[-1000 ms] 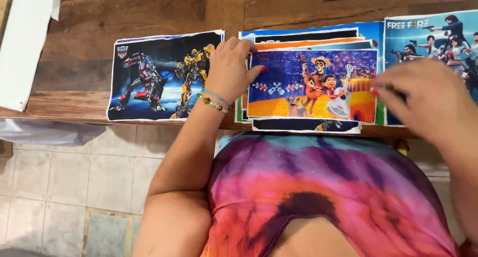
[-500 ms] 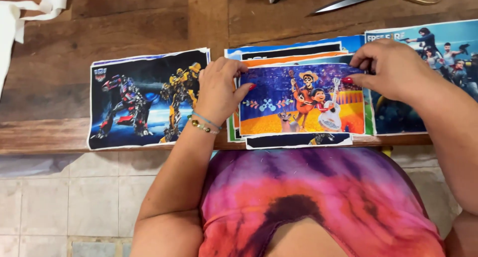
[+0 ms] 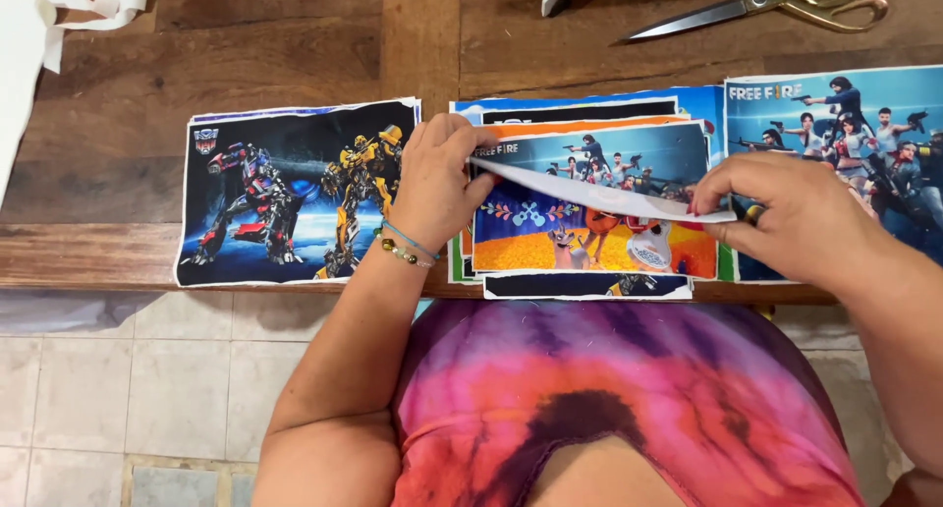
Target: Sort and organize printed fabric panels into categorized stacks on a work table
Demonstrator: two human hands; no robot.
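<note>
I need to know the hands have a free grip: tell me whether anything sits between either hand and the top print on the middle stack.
Nothing visible does. The left hand pinches the top print at its left edge and the right hand pinches its right edge, both touching it directly. The scissors lie apart, farther back on the wooden table.

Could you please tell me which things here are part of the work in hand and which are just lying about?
In hand: left hand, right hand, top print being lifted, stack under it.

Lying about: robot print, soldier print, scissors, paper scraps.
</note>
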